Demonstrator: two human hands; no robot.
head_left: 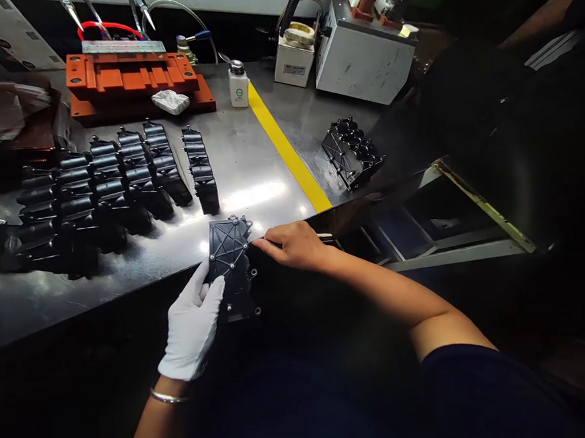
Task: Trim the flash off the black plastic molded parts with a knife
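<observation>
My left hand [192,323], in a white glove, grips a black moulded plastic part [228,250] by its left side. The part is held tilted at the table's front edge, its ribbed, star-patterned face toward me and several small ring lugs along its right side. My bare right hand [294,244] is closed around a slim hand tool [325,237], whose pale handle end sticks out behind the fist. The tool's thin tip meets the part's right edge; its exact kind is hard to make out.
Rows of black moulded parts [104,185] stand on the metal table [248,155] at left, one [201,168] slightly apart. Beyond are an orange fixture [129,73], a white pump bottle [238,84] and a grey box [364,54]. Right of the yellow tape [287,149] sit more black parts [352,151].
</observation>
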